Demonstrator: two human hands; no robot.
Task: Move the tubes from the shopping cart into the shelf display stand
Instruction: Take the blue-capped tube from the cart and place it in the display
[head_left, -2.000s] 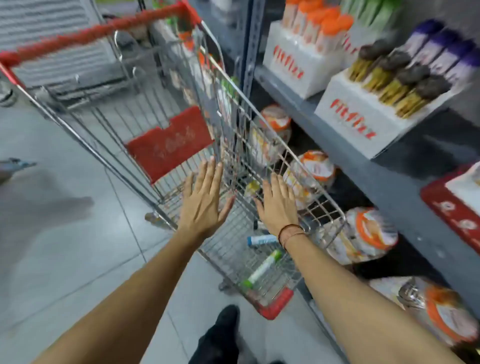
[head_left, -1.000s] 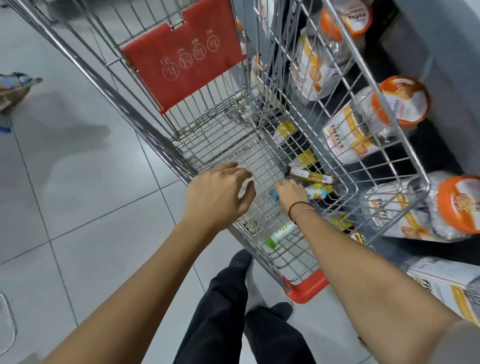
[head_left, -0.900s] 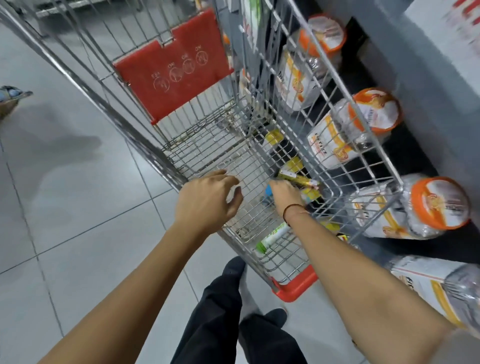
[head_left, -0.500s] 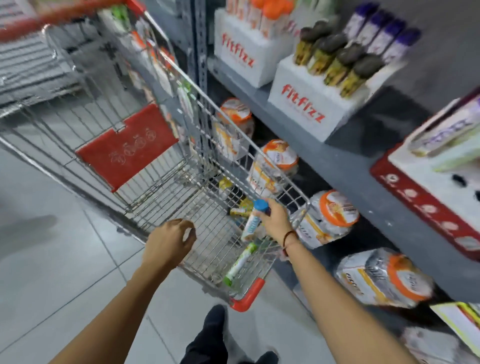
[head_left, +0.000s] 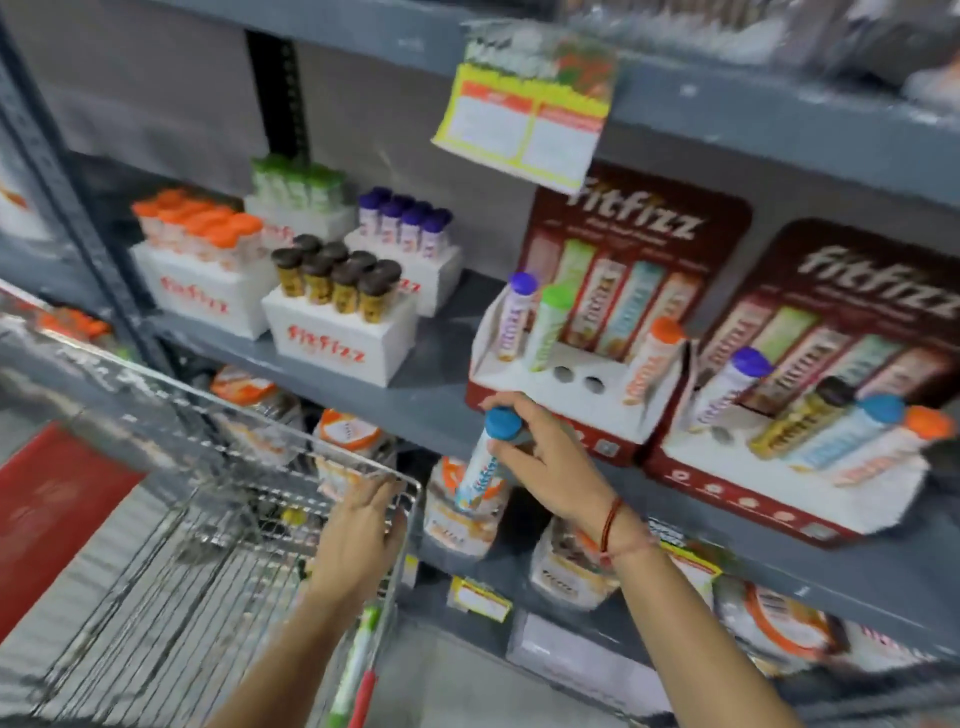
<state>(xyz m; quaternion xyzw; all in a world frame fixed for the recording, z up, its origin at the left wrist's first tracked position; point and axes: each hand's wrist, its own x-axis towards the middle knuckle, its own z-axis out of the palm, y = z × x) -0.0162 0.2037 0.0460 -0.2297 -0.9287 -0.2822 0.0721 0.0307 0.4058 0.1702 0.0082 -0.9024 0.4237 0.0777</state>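
Grey metal shelving fills the scene beyond a silver wire shopping cart at near left. Nearest, the left hand is closed over the cart's top rail; a green-capped white tube lies in the basket below it, so at least one is left to move. Just right, the right hand holds a blue-capped white tube wrapped in its fingers, tilted, cap up, just below the front edge of the red-and-white cardboard display stand. That stand already carries purple-, green- and orange-capped tubes, with two empty round holes between them, probably the target. Its raised front lip and the neighbouring tubes crowd the approach. Farther left sit white boxes of capped tubes; a yellow price tag hangs above.
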